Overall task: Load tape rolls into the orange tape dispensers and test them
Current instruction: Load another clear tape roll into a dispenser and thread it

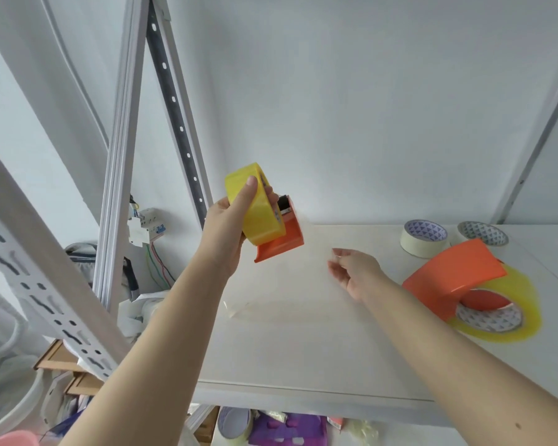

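Observation:
My left hand (229, 226) holds an orange tape dispenser (282, 236) loaded with a yellow tape roll (255, 204), raised above the white shelf (303, 349). A clear strip of tape (313, 239) stretches from the dispenser's blade to my right hand (355, 272), which pinches its free end between thumb and fingers. A second orange dispenser (455, 278) with a yellow roll (509, 317) lies on the shelf at the right. A clear tape strip (264, 309) is stuck flat on the shelf below my hands.
Two cream tape rolls with patterned cores (424, 238) (482, 233) stand at the back right. A white perforated shelf upright (45, 284) crosses the left foreground. An electrical breaker with wires (145, 225) hangs at the left. Clutter lies under the shelf.

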